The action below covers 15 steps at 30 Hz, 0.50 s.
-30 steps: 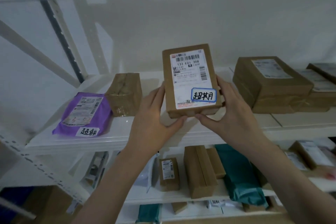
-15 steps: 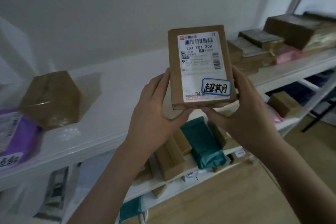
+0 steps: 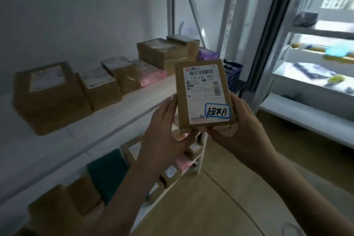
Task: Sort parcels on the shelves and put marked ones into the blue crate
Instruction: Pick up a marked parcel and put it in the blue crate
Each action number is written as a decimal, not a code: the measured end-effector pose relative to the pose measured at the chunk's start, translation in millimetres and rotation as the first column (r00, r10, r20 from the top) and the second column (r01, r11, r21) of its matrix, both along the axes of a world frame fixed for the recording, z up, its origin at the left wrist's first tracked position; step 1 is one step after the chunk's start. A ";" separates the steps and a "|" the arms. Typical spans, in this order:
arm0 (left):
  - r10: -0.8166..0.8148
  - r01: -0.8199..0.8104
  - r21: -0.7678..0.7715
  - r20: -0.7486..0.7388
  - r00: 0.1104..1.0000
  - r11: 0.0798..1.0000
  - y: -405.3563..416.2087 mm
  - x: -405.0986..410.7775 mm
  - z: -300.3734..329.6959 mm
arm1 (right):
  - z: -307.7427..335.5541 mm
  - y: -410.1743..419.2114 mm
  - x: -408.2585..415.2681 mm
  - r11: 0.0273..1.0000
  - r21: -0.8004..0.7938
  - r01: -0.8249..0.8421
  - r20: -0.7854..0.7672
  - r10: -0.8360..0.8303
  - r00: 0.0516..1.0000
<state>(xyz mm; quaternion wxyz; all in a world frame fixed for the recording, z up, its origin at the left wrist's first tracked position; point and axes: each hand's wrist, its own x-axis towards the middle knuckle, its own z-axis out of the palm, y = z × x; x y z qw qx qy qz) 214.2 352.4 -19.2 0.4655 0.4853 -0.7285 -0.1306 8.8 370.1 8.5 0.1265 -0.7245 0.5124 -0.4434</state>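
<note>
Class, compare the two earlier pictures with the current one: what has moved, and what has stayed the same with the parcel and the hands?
The view has swung right along the shelf: the purple bag is out of sight, and a blue crate now shows beyond the shelf end. The marked parcel travelled with it. Unchanged: left hand and right hand still hold its lower edges, label facing the camera.

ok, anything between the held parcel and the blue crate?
Nothing visible. Both hands hold the parcel in open air; the crate sits beyond the shelf end, partly hidden behind the parcel.
</note>
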 end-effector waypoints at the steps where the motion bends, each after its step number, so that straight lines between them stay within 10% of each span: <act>1: -0.032 0.032 -0.005 -0.004 0.999 0.999 -11.3 -26.1 -6.6 | -4.5 -4.9 -25.7 1.000 0.004 0.024 -0.010 -0.024 1.000; 15: -0.310 0.308 0.040 0.044 0.950 0.950 -204.8 -287.5 -66.5 | -62.1 -150.3 -269.7 0.954 0.129 0.272 -0.038 -0.269 0.962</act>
